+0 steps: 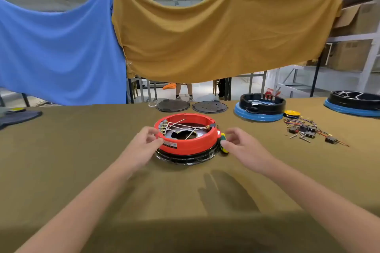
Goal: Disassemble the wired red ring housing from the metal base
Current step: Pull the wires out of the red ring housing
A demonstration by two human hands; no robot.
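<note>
The red ring housing (186, 143) sits on its dark metal base (185, 159) in the middle of the table, with white and yellow wires (185, 127) strung across its open inside. My left hand (144, 146) is at the ring's left side, fingers loosely curled over the rim and thumb against the red outer wall; it is blurred. My right hand (244, 148) hovers just right of the ring with relaxed, spread fingers. Its thumb tip touches a yellow-green tool handle (223, 143) lying against the base.
Two dark round plates (209, 107) lie behind the ring. Black housings on blue bases (259, 107) stand at the back right, with a yellow reel (292, 113) and loose wired switches and screws (308, 130) beside them. Blue and mustard cloths hang behind the table.
</note>
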